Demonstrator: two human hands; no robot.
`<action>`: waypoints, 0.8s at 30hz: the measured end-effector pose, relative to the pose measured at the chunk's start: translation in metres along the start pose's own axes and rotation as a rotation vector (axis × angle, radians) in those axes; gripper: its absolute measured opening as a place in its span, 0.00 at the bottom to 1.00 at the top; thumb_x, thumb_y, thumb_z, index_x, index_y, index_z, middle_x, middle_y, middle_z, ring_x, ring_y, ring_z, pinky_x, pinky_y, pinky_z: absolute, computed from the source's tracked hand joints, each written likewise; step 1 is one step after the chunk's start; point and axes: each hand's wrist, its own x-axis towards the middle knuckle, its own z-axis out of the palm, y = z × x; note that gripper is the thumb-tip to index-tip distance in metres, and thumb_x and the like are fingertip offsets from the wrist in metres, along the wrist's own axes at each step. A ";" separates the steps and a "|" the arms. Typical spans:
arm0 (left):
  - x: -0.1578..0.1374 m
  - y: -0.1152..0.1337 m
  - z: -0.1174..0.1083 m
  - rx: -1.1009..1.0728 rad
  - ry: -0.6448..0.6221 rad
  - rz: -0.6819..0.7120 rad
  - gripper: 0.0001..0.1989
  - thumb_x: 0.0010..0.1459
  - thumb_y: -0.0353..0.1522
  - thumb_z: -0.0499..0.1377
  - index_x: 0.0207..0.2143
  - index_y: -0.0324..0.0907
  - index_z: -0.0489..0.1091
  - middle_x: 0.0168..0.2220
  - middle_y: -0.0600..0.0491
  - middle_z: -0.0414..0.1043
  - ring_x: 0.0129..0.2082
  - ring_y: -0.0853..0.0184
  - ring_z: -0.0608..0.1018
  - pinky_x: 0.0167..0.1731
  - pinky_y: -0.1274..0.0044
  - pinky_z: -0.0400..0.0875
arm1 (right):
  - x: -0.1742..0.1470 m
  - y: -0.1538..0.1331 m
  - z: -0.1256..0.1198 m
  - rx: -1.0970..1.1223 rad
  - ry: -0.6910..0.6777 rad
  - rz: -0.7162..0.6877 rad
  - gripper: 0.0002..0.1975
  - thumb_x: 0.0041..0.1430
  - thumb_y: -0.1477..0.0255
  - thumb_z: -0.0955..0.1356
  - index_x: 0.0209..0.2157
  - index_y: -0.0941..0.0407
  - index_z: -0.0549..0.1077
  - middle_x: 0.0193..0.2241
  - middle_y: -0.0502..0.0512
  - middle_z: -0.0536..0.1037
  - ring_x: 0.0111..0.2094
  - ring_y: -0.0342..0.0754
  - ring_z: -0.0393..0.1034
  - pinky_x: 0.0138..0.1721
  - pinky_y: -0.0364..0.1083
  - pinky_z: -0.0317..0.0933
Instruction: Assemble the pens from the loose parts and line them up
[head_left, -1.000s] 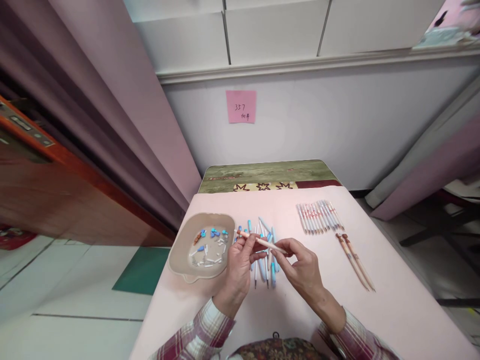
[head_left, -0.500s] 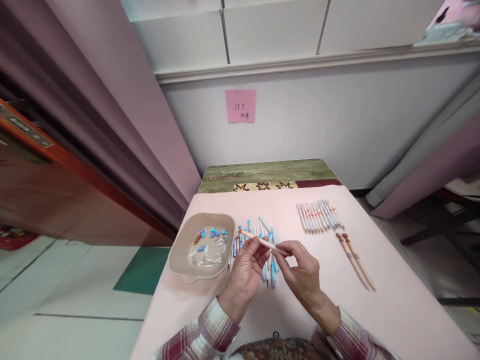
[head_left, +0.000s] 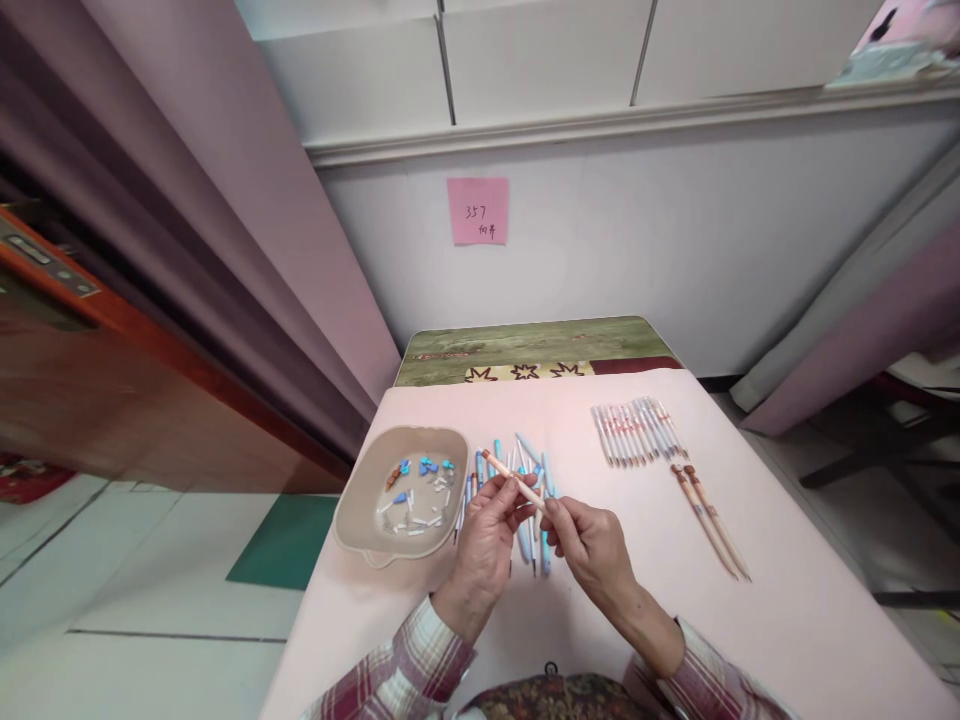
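Between my two hands is a cream pen barrel (head_left: 531, 493) with a brown-orange upper end, tilted up to the left. My left hand (head_left: 491, 535) is closed around its middle, thumb on top. My right hand (head_left: 589, 540) pinches its lower right end, and the fingers hide that tip. Under and behind my hands lies a loose pile of pen parts (head_left: 546, 550), blue, white and brown, partly covered by my fingers. Left of my left hand stands a beige plastic basin (head_left: 352, 510) holding small blue, brown, white and clear pieces (head_left: 412, 515).
A row of clear-and-brown pens (head_left: 637, 432) lies at the right on the pink-covered table (head_left: 630, 660). Two cream pens with brown tops (head_left: 709, 520) lie nearer me. A green patterned board (head_left: 525, 345) is at the back, against the wall with a pink note (head_left: 478, 211).
My right hand has moved left, closer to my left hand, and now its curled fingers cover the pen's lower end. The barrel tilts more steeply. The view has shifted slightly.
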 end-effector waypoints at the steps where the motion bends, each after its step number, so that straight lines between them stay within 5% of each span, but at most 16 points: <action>1: 0.000 0.000 0.000 0.015 -0.006 0.002 0.11 0.46 0.34 0.69 0.31 0.38 0.75 0.34 0.48 0.79 0.33 0.67 0.78 0.36 0.76 0.72 | 0.000 0.001 0.001 0.049 -0.041 0.036 0.24 0.66 0.58 0.59 0.23 0.56 0.73 0.17 0.50 0.74 0.18 0.42 0.68 0.22 0.39 0.58; 6: 0.000 0.002 -0.001 0.121 -0.010 0.028 0.12 0.47 0.35 0.68 0.32 0.37 0.75 0.34 0.47 0.79 0.33 0.65 0.79 0.40 0.74 0.70 | 0.001 0.004 0.005 0.137 -0.060 0.068 0.17 0.59 0.55 0.66 0.33 0.56 0.74 0.22 0.50 0.76 0.20 0.43 0.67 0.22 0.40 0.60; 18: 0.002 -0.008 -0.005 0.103 0.047 0.018 0.13 0.45 0.34 0.70 0.30 0.37 0.73 0.30 0.49 0.77 0.29 0.69 0.77 0.36 0.77 0.70 | -0.008 0.004 0.015 0.181 -0.011 0.124 0.14 0.56 0.59 0.70 0.28 0.56 0.72 0.20 0.49 0.73 0.19 0.41 0.65 0.21 0.40 0.58; 24: 0.000 0.000 -0.003 0.152 -0.003 -0.026 0.11 0.46 0.36 0.69 0.27 0.36 0.75 0.29 0.47 0.78 0.30 0.67 0.78 0.37 0.76 0.70 | -0.004 0.007 0.014 0.645 -0.216 0.309 0.20 0.55 0.54 0.69 0.29 0.59 0.73 0.20 0.50 0.73 0.19 0.41 0.66 0.22 0.41 0.62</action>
